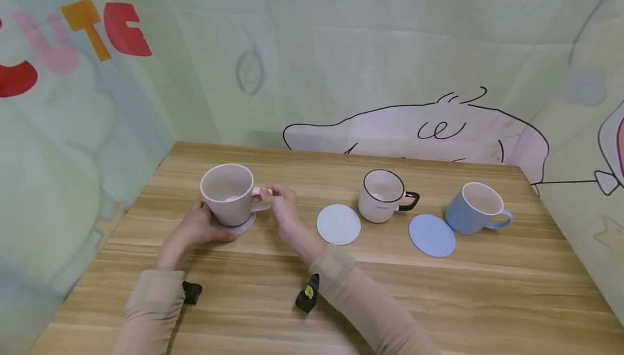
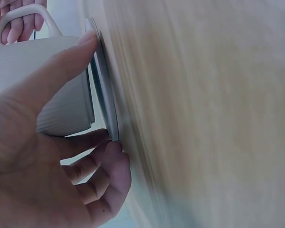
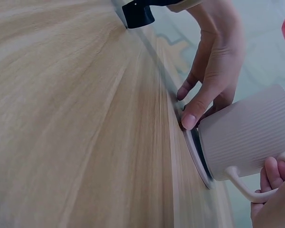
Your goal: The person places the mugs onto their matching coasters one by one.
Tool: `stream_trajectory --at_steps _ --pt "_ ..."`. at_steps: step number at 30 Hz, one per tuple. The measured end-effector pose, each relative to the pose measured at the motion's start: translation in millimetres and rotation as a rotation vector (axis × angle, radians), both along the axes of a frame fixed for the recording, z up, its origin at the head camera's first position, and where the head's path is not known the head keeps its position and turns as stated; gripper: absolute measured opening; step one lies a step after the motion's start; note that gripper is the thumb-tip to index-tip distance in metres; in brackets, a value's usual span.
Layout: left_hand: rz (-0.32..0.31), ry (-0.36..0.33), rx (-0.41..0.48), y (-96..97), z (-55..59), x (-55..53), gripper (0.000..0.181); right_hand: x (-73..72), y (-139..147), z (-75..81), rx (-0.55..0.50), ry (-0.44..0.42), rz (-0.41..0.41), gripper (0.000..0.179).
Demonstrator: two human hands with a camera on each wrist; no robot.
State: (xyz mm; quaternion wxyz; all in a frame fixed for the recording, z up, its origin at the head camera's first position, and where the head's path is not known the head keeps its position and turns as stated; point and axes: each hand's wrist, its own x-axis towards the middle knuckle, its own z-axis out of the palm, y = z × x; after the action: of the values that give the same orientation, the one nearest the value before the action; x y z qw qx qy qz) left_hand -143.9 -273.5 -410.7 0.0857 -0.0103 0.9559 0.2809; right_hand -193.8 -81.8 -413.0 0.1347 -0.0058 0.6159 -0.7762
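A ribbed off-white mug (image 1: 228, 203) is at the left of the table, its handle pointing right. My right hand (image 1: 284, 207) grips that handle, fingers curled through it. Under the mug lies a round pale coaster (image 1: 245, 228), pinched at its edges by the thumb and fingers of my left hand (image 1: 199, 225). From the left wrist, the coaster (image 2: 103, 80) shows edge-on close over the tabletop, with a narrow gap to the base of the mug (image 2: 61, 104). In the right wrist view the mug (image 3: 249, 133) leans slightly against the coaster (image 3: 195, 154).
To the right stand a white mug (image 1: 377, 208) with a black rim and a blue mug (image 1: 463, 214). A white coaster (image 1: 338, 225) and a blue coaster (image 1: 431, 236) lie near them on the wooden table (image 1: 273, 311). A printed cloth (image 1: 331, 62) hangs behind.
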Motion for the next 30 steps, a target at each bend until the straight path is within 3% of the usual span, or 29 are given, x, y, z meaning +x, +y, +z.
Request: stream_trajectory --at_steps 16,24,30 --pt "-0.021 -0.078 0.027 -9.3 1.3 1.2 0.111 2.1 -4.9 -0.7 0.009 -0.010 0.010 0.015" --pt "-0.022 -0.063 0.072 -9.0 0.5 1.0 0.115 2.7 -4.1 -1.5 0.013 0.015 0.019 0.015" --pt "-0.032 -0.041 0.085 -9.5 -0.3 1.3 0.116 2.9 -3.8 -3.6 0.045 0.080 0.051 0.018"
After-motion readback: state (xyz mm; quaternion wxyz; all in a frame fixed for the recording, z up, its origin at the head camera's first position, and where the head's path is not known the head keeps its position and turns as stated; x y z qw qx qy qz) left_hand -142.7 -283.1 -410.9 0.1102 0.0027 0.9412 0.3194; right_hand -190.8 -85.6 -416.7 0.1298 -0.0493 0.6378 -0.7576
